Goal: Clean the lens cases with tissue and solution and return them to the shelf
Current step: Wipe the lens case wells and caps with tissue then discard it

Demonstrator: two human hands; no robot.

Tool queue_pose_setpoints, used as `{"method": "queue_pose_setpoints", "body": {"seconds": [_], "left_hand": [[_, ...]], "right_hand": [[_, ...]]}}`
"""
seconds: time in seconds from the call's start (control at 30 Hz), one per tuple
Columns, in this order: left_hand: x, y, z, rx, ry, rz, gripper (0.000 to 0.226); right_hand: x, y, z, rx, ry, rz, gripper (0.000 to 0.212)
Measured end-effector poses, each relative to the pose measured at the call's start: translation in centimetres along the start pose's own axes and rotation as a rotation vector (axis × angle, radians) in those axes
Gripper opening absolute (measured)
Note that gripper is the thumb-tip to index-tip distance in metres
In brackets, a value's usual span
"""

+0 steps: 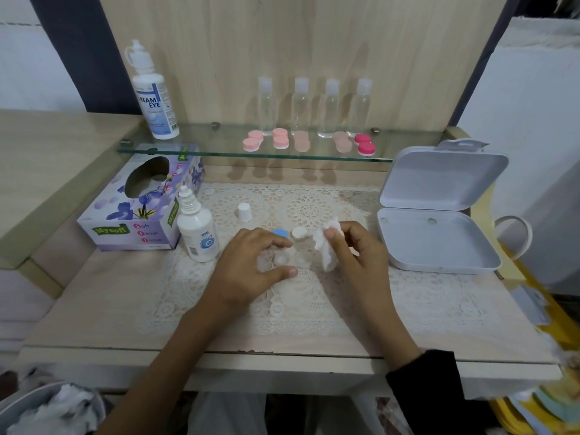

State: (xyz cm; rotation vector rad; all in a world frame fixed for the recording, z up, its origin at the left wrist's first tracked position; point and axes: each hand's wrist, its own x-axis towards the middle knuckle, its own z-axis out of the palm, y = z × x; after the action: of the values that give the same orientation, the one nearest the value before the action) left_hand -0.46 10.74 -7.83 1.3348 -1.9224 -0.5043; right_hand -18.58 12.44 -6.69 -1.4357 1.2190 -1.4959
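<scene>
Honestly, with the left hand (251, 265) gripping the clear lens case (284, 260) on the mat (314, 312) and the right hand (357, 251) pinching tissue (326, 249), one careless nudge could tip the uncapped solution bottle (197, 229) just beside.

Light wood worktop (94, 309) carries a lace mat (314, 309), tissue box (138, 211) at left, open white box (436, 237) at right. On the mat: small solution bottle (197, 230), white cap (244, 211), blue lid (280, 232), white lid (298, 232), clear lens case (279, 260). Glass shelf (219, 146) above holds a large solution bottle (153, 98), four clear bottles (300, 105), five pink-toned lens cases (281, 138).
</scene>
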Motion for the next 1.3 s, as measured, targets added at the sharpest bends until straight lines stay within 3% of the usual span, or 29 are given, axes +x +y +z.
{"method": "queue_pose_setpoints", "body": {"seconds": [0.07, 0.13, 0.43, 0.53, 0.63, 0.87, 1.1, 1.3], "left_hand": [[-0.1, -0.2, 0.1, 0.016, 0.002, -0.009, 0.046], [0.0, -0.2, 0.2, 0.009, 0.012, -0.004, 0.044], [0.1, -0.1, 0.3, -0.018, 0.045, -0.032, 0.032], [0.1, 0.1, 0.3, -0.01, 0.053, -0.045, 0.024], [0.1, 0.2, 0.3, -0.021, 0.058, -0.051, 0.025], [0.1, 0.3, 0.2, -0.006, 0.053, -0.071, 0.027], [0.1, 0.6, 0.2, -0.011, 0.072, -0.076, 0.028], [0.1, 0.5, 0.3, -0.027, 0.071, -0.071, 0.027]], "right_hand": [[0.1, 0.4, 0.1, -0.093, -0.025, 0.004, 0.004], [0.1, 0.8, 0.2, -0.183, -0.049, -0.019, 0.011], [0.2, 1.7, 0.8, -0.65, -0.094, -0.381, 0.011], [-0.3, 1.2, 1.1, -0.706, -0.165, -0.361, 0.026], [-0.5, 1.0, 1.2, -0.764, -0.175, -0.366, 0.013], [-0.1, 0.5, 1.8, -0.93, -0.214, -0.367, 0.008], [1.0, 0.5, 1.4, -0.864, -0.257, -0.246, 0.007], [1.4, 1.0, 1.0, -0.644, -0.311, -0.08, 0.006]]}}
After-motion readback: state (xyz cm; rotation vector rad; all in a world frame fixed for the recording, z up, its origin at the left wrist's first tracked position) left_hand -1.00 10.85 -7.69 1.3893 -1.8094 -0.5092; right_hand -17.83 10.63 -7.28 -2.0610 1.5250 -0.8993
